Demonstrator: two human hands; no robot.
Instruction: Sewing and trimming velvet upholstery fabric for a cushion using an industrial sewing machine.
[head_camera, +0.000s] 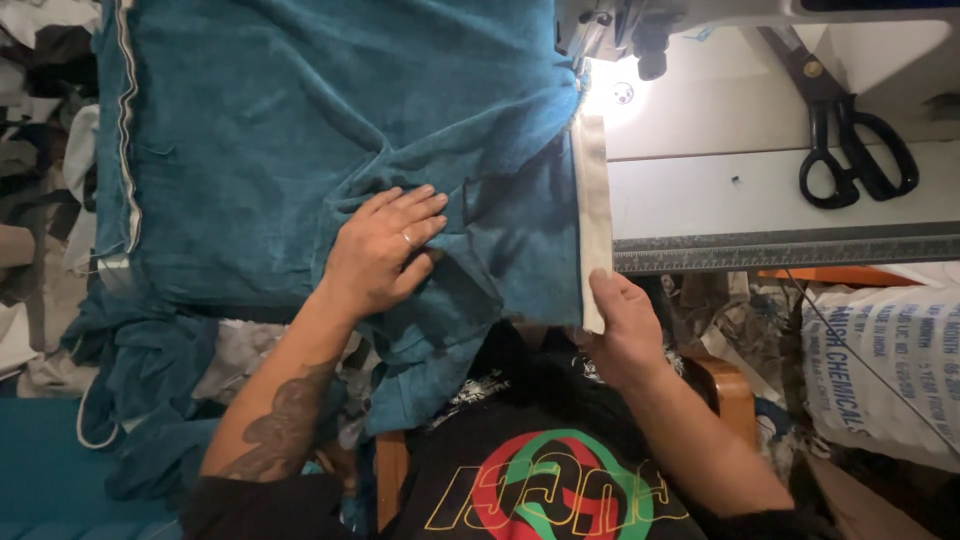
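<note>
A large teal velour cloth (300, 110) lies spread over the sewing table. My left hand (383, 250) rests flat on it, fingers together, near its lower edge. Along the cloth's right edge runs a white strip of trim (593, 200), leading up to the sewing machine's needle area (600, 40), which is lit by a small lamp. My right hand (625, 325) pinches the lower end of the white trim at the table's front edge.
Black scissors (845, 140) lie on the white machine table (760, 190) at the right. A white printed sack (880, 360) stands at the lower right. More teal cloth (140, 380) and scraps hang at the left. A wooden chair (735, 395) shows beneath me.
</note>
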